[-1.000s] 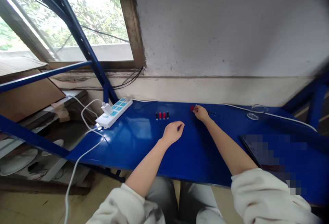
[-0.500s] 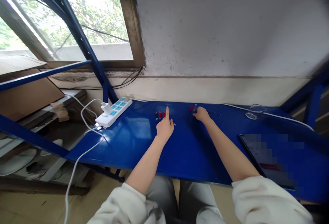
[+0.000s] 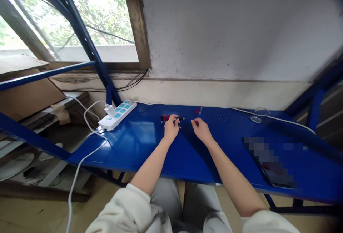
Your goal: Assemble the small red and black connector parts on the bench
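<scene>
My left hand (image 3: 170,128) pinches a short black pen-like piece (image 3: 180,118), its tip pointing right. Right beside that hand, partly covered by it, stand a small black cylinder (image 3: 162,118) and small red cylinders (image 3: 165,118). Opposite, my right hand (image 3: 201,130) is closed at the fingertips, a short gap away from the black piece; whatever it pinches is too small to make out. Behind the right hand are another red cylinder (image 3: 197,111) and a clear tube (image 3: 200,111). Several tiny clear parts (image 3: 217,116) lie further right.
A white power strip (image 3: 118,115) with a plug and cable lies at the left of the blue table (image 3: 134,147). A clear round object (image 3: 256,119) sits near the white cable at the back right. A dark flat device (image 3: 268,163) lies front right.
My right hand has moved left and nearer me, away from the clear tube. My left forefinger, stretched out before, has bent in, and the black piece now shows in that hand.
</scene>
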The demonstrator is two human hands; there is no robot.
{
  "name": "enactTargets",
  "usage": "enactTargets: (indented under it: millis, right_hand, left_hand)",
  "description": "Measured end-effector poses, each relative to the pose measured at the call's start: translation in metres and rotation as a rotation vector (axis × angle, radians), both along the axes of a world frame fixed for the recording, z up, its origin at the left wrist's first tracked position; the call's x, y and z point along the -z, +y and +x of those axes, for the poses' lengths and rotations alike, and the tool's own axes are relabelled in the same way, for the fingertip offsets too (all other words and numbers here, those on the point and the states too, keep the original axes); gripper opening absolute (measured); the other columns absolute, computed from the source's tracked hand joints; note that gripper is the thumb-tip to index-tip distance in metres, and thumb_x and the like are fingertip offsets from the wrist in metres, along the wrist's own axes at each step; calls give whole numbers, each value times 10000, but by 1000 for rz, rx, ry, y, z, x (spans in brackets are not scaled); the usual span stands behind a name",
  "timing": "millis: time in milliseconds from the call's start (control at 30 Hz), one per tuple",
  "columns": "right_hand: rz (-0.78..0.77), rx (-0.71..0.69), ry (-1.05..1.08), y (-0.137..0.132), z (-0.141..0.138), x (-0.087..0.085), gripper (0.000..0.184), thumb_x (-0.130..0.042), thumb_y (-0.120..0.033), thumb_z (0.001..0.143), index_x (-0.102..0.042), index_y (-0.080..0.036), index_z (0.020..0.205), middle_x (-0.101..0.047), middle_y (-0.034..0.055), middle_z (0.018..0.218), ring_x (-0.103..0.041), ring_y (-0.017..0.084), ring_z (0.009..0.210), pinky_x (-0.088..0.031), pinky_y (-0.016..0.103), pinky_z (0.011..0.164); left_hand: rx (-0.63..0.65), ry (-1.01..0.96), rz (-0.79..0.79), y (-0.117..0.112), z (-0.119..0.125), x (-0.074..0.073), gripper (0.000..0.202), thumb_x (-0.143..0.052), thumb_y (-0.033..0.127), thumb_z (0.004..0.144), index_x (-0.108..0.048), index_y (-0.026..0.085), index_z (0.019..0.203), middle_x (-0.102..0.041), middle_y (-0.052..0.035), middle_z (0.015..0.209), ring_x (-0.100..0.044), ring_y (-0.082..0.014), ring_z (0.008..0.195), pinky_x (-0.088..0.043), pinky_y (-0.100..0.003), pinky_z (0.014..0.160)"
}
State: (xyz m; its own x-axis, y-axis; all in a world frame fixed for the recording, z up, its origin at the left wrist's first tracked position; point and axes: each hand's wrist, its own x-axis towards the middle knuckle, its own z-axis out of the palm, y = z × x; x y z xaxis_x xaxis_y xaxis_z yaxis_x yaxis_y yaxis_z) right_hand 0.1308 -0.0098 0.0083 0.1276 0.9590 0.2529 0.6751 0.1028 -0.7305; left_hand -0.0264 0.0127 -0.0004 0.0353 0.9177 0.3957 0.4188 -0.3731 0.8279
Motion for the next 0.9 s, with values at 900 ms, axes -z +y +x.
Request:
enactTargets:
  millis: [900]
  right_hand:
    - [198, -127, 296, -13, -12, -10, 458, -307, -572, 823, -422, -200, 582, -409, -25, 506, -387, 111, 495, -319, 227, 505]
  left_hand:
    - [231, -108, -56, -22, 12, -11, 295, -261, 407, 888, -436, 187, 799, -511, 47, 618, -416, -42, 382, -358, -183, 462]
